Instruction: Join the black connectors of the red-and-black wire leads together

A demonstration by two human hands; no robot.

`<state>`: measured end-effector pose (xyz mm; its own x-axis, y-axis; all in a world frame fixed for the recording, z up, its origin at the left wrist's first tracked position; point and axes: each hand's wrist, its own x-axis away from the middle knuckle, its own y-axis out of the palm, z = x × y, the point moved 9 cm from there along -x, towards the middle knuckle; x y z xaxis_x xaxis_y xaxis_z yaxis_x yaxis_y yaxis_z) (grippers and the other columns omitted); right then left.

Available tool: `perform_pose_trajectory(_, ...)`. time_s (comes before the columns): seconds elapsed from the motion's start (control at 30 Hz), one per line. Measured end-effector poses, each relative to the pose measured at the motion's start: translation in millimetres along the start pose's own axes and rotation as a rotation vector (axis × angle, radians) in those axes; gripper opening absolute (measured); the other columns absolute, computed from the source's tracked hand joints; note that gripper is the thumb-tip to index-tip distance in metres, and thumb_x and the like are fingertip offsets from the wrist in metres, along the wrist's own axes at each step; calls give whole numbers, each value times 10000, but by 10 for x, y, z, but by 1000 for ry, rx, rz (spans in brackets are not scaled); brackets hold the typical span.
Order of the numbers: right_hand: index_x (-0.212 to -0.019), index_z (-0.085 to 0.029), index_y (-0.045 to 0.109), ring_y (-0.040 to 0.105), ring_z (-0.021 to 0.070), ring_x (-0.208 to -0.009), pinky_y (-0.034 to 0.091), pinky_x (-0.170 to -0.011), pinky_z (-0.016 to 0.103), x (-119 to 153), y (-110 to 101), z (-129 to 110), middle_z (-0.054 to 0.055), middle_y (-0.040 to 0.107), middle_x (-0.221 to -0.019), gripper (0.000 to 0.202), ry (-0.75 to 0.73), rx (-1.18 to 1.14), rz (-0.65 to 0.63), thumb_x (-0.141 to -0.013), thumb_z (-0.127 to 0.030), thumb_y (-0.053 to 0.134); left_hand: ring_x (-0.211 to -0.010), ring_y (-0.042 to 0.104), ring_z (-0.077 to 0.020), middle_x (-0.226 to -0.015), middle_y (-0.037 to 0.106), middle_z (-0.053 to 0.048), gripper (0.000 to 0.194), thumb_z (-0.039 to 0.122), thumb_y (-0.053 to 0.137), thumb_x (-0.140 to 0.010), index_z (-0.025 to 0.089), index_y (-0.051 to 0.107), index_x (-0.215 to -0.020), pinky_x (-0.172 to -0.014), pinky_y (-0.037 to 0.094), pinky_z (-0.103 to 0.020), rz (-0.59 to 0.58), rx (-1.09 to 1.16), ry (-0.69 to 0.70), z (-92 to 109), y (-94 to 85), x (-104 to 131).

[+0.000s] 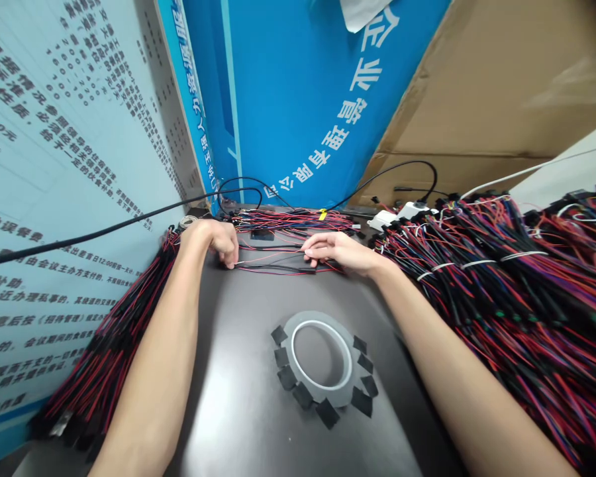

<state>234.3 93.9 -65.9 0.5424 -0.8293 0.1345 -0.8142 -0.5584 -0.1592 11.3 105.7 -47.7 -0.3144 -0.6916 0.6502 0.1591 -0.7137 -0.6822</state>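
At the far part of the grey table, my left hand [219,240] is closed in a pinch around the end of a thin wire. That wire [265,258] runs across to my right hand [334,250], whose thumb and fingers pinch it near the other side. Just below and between my hands lies a wire harness with a black sleeve [291,269]. A second black-sleeved harness [268,248] stretches behind it. Red and dark wires come out of the sleeves. The exact fingertip contact is small and partly hidden.
A grey tape roll [346,391] with black tape pieces around its rim lies on the table [238,371]. Piled wire harnesses [506,265] stand at right, more bundles [139,311] at left. Blue boards [288,99] and cardboard [457,99] wall the back. A black cable [129,222] crosses at left.
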Motion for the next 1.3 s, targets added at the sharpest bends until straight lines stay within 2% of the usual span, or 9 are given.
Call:
perform_pose_trajectory(0.1,-901,-136,662,634,149,-743,491,-736,289,-2,-10,18,68,680,-844,416,9,-15,27,-631,-404,832,-711,632,-168,-738,743,-37,209,177,763,-524,172,774,-733,-604,454,-209,-12,39,-1,-18,-2,29)
perform_pose_trajectory(0.33,-894,-139,667,619,136,-729,488,-717,282,-10,-49,82,74,685,-867,416,24,-18,77,-631,-421,825,-748,626,-180,-756,728,-66,138,188,695,-623,150,710,-755,-668,457,-249,12,131,28,-20,-15,111)
perform_pose_trajectory(0.43,-911,-140,662,623,133,-725,471,-672,260,-16,-69,109,78,688,-880,416,34,1,90,-641,-417,815,-795,662,-190,-780,741,-68,172,209,702,-612,155,668,-771,-682,463,-249,-30,223,36,-32,28,111)
perform_pose_trajectory(0.57,-928,-146,655,624,130,-716,429,-595,234,-11,-73,110,82,686,-895,408,49,36,99,-657,-413,803,-832,699,-203,-864,764,-82,208,207,697,-598,156,656,-796,-700,485,-261,-38,231,27,-19,43,127)
perform_pose_trajectory(0.7,-925,-144,652,623,132,-727,473,-659,255,-13,-53,87,81,681,-887,411,42,18,88,-653,-411,806,-862,707,-201,-880,771,-83,227,254,711,-611,157,680,-813,-680,475,-239,-35,196,81,32,38,144)
perform_pose_trajectory(0.97,-962,-147,656,616,130,-738,481,-721,273,-29,-19,73,65,684,-859,483,24,51,51,-629,-456,821,-697,637,-159,-747,745,-56,266,298,796,-551,147,717,-755,-606,434,-229,-10,162,158,81,30,99)
perform_pose_trajectory(1.07,-1005,-144,672,615,128,-790,475,-749,269,-16,24,16,68,692,-926,540,-5,109,19,-599,-457,840,-633,576,-136,-680,715,-32,300,323,840,-512,149,719,-724,-585,418,-232,23,163,171,108,12,98)
perform_pose_trajectory(1.17,-1034,-140,681,600,118,-771,473,-727,266,1,92,-39,78,692,-997,592,-20,192,-35,-559,-444,861,-614,557,-128,-661,700,-27,310,351,843,-516,149,729,-721,-584,418,-236,5,175,172,108,29,85)
perform_pose_trajectory(1.3,-912,-123,724,568,116,-732,455,-717,269,6,134,-72,64,697,-883,495,-25,297,-67,-604,-499,817,-618,560,-132,-656,688,-31,351,392,848,-524,143,724,-738,-601,432,-244,-4,172,177,70,28,50)
